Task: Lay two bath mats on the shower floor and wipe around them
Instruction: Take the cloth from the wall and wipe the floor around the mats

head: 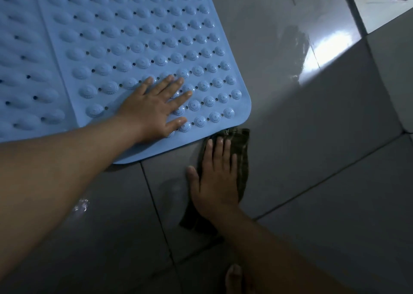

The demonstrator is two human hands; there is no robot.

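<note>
Two light blue bath mats with raised bumps and small holes lie side by side on the grey tiled floor: one (138,36) fills the upper middle, the other (20,54) runs off the left edge. My left hand (154,108) presses flat, fingers spread, on the near right corner of the middle mat. My right hand (215,177) lies flat with straight fingers on a dark green cloth (242,157) on the floor, just below that mat's corner. The cloth's far end touches the mat's edge.
Glossy grey floor tiles (312,159) with dark grout lines surround the mats. A wet, shiny patch (290,48) lies right of the mat. A raised grey step or wall base (393,74) stands at the right. A bare toe (234,278) shows at the bottom.
</note>
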